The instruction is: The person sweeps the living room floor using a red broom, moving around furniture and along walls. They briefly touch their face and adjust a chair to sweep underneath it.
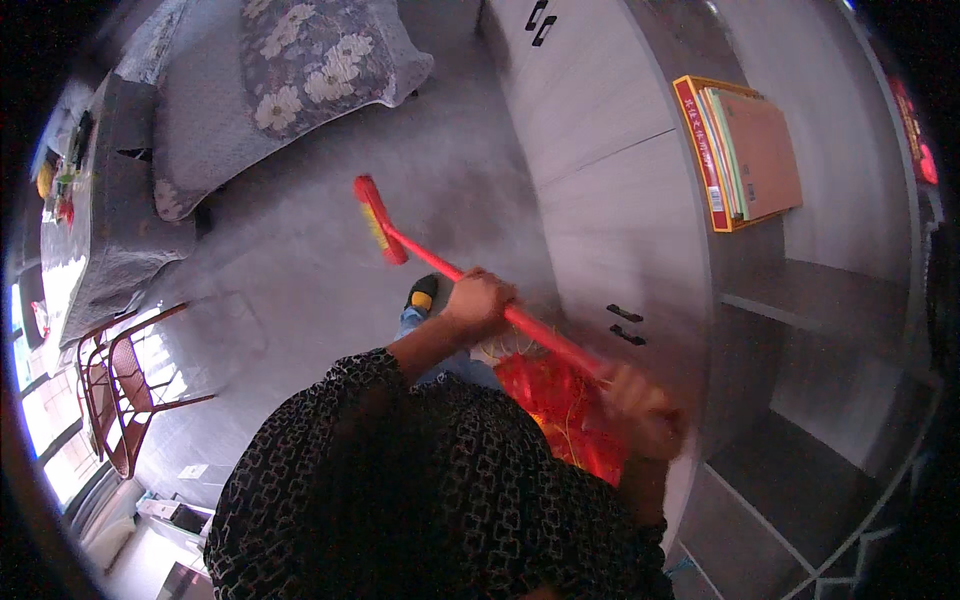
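A red long-handled brush [430,259] with yellow bristles slants across the middle of the view, its head at the upper left. My left hand [480,302] is closed round the handle partway along. Farther down, my right hand [640,408] wraps the handle near its lower end, blurred by motion. The brush head points at the grey floor; I cannot tell whether its bristles touch it. Beneath the handle and beside my legs lies a shiny red bag or wrapping [565,415], partly hidden by my arm and hand.
A pale wardrobe [600,190] stands along the right, adjoining open shelves [800,310] with a file box of folders [735,155]. A bed with a floral cover [300,90] is at the far left. Nearer stand a cloth-covered table [120,220] and a brown chair [130,380].
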Available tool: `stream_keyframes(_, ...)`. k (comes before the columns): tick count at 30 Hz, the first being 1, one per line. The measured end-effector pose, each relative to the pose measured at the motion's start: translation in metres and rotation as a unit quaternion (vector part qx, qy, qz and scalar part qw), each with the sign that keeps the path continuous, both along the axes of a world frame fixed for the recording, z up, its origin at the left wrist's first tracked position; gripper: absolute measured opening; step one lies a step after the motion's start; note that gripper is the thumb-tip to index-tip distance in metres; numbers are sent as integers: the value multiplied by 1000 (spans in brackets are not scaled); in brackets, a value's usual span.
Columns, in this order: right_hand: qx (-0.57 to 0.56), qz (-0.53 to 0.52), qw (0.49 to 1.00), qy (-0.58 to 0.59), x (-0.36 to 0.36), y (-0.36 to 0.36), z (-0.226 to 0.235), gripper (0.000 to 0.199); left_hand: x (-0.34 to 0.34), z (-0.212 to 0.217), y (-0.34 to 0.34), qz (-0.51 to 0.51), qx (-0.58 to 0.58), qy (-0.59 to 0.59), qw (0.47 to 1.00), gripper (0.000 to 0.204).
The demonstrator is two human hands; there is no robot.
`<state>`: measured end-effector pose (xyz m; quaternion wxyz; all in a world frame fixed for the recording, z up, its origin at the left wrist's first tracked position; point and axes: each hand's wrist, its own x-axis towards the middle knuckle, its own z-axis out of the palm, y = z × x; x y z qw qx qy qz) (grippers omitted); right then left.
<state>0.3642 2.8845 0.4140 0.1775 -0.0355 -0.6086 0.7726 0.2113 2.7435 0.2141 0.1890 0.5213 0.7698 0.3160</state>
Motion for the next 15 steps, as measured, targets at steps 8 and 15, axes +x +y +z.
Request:
stream_keyframes(8, 252, 167, 953, -22, -67, -20, 37, 16, -20, -9, 36, -17, 24, -119, 992, 27)
stream_keyframes(15, 0, 84, 994, -73, -72, -28, -9, 16, -31, -26, -46, -9, -93, -27, 995, 16)
